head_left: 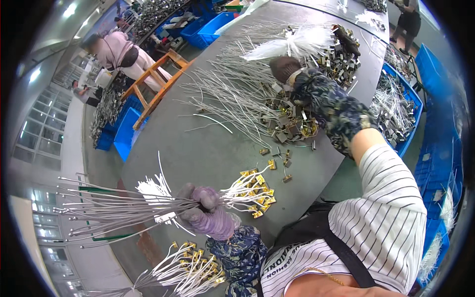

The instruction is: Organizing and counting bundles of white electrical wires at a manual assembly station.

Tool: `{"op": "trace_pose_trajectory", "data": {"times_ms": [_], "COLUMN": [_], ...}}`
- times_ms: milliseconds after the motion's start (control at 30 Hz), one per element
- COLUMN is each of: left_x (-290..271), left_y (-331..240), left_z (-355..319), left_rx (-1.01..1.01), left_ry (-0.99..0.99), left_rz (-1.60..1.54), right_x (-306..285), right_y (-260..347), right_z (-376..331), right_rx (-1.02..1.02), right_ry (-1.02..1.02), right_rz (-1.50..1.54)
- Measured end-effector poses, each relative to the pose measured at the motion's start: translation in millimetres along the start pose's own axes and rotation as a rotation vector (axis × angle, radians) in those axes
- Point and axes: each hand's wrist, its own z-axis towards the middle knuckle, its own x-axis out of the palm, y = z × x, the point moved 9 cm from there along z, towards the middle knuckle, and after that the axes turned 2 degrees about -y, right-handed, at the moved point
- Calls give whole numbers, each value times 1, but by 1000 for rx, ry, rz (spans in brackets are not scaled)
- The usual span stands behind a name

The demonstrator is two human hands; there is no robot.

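Note:
My left hand (207, 214), in a purple glove, is closed around the middle of a bundle of white wires (123, 205). The bundle's gold terminal ends (257, 190) fan out to the right and its bare ends stick out left past the table edge. My right hand (284, 68), in a dark glove with a patterned sleeve, reaches far across the grey table (208, 148) into a pile of loose white wires (232, 94) and small metal parts (289, 126). Whether its fingers hold anything is hidden.
A second tied wire bundle with gold ends (190, 267) lies near my left forearm. Blue crates (396, 106) of wires stand at the right. A person in pink (121, 52) bends over beside a wooden stool (158, 84) at far left.

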Motion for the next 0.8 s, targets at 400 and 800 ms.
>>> {"op": "trace_pose_trajectory", "data": {"times_ms": [400, 800], "left_x": [26, -15], "left_y": [27, 26], "left_z": [6, 12], "left_rx": [-338, -288], "left_ry": [423, 244], "left_rz": [-292, -334], "right_x": [-249, -244], "right_y": [223, -64], "right_z": [-125, -53], "right_rx": [-337, 162], "right_ry": [386, -384], "right_rz": [1556, 840]}}
